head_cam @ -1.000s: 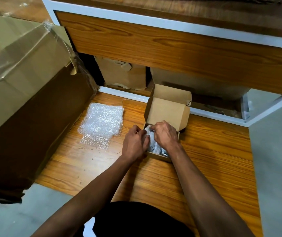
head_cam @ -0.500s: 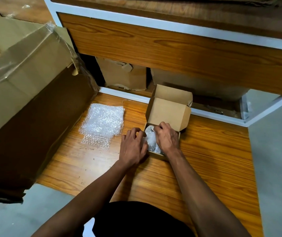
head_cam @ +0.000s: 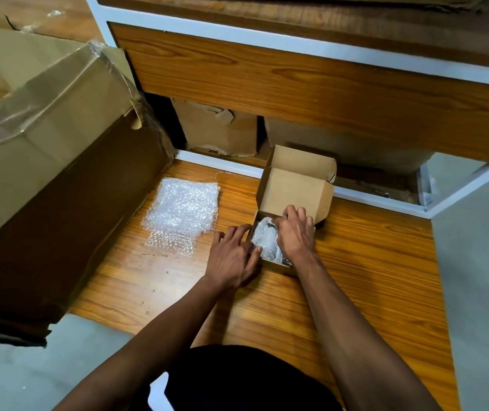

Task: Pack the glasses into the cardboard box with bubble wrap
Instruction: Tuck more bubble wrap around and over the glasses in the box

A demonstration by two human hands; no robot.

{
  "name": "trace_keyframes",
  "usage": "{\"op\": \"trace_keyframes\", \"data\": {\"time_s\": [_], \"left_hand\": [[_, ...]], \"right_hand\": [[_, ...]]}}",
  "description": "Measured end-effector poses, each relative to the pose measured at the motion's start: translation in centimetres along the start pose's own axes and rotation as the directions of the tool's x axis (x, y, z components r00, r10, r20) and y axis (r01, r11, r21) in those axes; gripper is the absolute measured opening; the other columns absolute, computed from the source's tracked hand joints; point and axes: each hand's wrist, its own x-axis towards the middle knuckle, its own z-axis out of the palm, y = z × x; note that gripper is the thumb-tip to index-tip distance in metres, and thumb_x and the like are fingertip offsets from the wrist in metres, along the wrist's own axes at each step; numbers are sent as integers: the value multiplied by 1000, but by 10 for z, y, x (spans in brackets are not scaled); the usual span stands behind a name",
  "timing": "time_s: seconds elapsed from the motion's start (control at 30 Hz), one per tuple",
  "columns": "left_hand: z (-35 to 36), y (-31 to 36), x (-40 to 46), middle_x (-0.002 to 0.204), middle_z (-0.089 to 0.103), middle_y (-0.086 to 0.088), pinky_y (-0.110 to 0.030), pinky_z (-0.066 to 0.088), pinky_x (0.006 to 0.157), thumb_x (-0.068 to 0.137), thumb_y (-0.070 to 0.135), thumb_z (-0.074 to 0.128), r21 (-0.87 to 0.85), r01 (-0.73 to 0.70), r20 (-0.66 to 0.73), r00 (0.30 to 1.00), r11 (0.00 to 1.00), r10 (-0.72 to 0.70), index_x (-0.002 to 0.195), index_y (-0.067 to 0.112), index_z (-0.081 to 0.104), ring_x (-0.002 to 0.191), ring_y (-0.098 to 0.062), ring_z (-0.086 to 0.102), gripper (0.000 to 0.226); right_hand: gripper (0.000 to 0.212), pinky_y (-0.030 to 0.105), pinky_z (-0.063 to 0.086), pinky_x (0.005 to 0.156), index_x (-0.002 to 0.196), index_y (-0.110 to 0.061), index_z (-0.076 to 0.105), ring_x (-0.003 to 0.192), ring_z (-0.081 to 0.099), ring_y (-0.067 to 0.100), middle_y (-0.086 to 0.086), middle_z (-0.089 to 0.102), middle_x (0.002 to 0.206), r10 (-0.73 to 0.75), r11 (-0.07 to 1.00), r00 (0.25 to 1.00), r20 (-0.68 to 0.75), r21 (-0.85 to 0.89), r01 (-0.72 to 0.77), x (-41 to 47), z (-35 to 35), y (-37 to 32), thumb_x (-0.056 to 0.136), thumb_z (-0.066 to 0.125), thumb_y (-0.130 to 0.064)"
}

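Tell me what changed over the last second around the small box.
The left hand slid off the wrapped bundle to the small box's left wall, thumb at the rim. The right hand went on tucking the wrap inside. The box and the bubble wrap sheets stayed put.

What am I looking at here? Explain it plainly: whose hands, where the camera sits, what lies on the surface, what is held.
No machine here: a person works with bare hands. The camera sits on their head, looking forward and down.

On the wooden floor panel stands a small open brown cardboard box, its lid flap up. Inside lies a clear bubble-wrapped bundle; what it contains is hidden.

The right hand reaches into the box, fingers curled on the bundle. The left hand rests against the box's near-left side, thumb touching the wrap.

To the left lies a spare clear bubble wrap sheet, beside a large taped brown carton.
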Motion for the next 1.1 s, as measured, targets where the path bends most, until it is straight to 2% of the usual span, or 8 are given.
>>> {"op": "trace_keyframes", "data": {"time_s": [0.13, 0.2, 0.3, 0.5, 0.73, 0.83, 0.93, 1.1], "left_hand": [[-2, -2, -3, 148, 51, 2, -44, 38, 97, 106, 57, 37, -72, -1, -54, 999, 997, -2, 123, 29, 69, 126, -20, 48, 46], [-4, -4, -2, 145, 52, -1, -44, 40, 94, 104, 55, 44, -120, -49, -82, 996, 992, 39, 125, 28, 63, 122, -23, 50, 39], [-3, -5, -2, 148, 49, -3, -44, 38, 94, 103, 59, 44, -98, -137, -52, 990, 986, 132, 132, 32, 60, 124, -24, 48, 42], [3, -9, -2, 149, 49, -1, -46, 37, 98, 103, 61, 43, -122, -104, -11, 995, 987, 103, 138, 33, 61, 128, -23, 47, 48], [4, -20, -4, 150, 48, 2, -44, 36, 97, 102, 60, 46, -129, -103, -23, 995, 986, 101, 118, 35, 72, 128, -21, 46, 39], [3, -19, -7, 151, 48, 1, -44, 36, 98, 102, 61, 46, -123, -103, -27, 995, 987, 101, 129, 34, 68, 129, -22, 46, 44], [-1, -12, -4, 156, 44, 0, -46, 37, 100, 103, 63, 42, -131, -68, 1, 998, 989, 69, 144, 35, 56, 132, -23, 43, 52], [0, 0, 9, 174, 15, 2, -53, 34, 109, 107, 63, 18, -115, 0, 131, 991, 993, 15, 156, 39, 42, 146, -30, 27, 59]], "right_hand": [[25, 39, 40, 97, 126, -23, 71, 115, 46, 24, 3, 55, 126, -9, 1000, 1000, -27, 9, 9, -2, 2, -2, 102, 62, -24], [29, 38, 40, 98, 132, -23, 66, 116, 48, 24, 4, 57, 127, -25, 999, 998, -57, 40, 28, -4, 4, -2, 104, 59, -25], [31, 40, 40, 98, 135, -28, 65, 117, 48, 24, 3, 57, 127, -7, 998, 999, -52, 66, 11, -5, 3, 2, 105, 58, -29], [32, 43, 39, 98, 128, -30, 70, 116, 44, 27, 4, 52, 125, 14, 1000, 1000, 14, 10, -14, 2, 1, 3, 104, 56, -46], [37, 45, 37, 102, 125, -25, 69, 119, 40, 28, 8, 44, 130, 23, 1000, 996, 86, -17, -22, 6, -2, -1, 104, 53, -51], [38, 42, 38, 100, 129, -24, 64, 117, 41, 27, 8, 44, 129, 27, 999, 999, 30, 20, -28, 2, -4, -1, 103, 56, -50], [39, 40, 38, 96, 129, -28, 62, 113, 42, 25, 5, 46, 126, 37, 997, 999, -16, 65, -36, -6, -1, -1, 101, 57, -54], [42, 41, 36, 96, 126, -31, 66, 113, 40, 25, 4, 43, 126, 48, 998, 998, 45, 47, -50, -9, 5, 2, 103, 47, -61]]}}
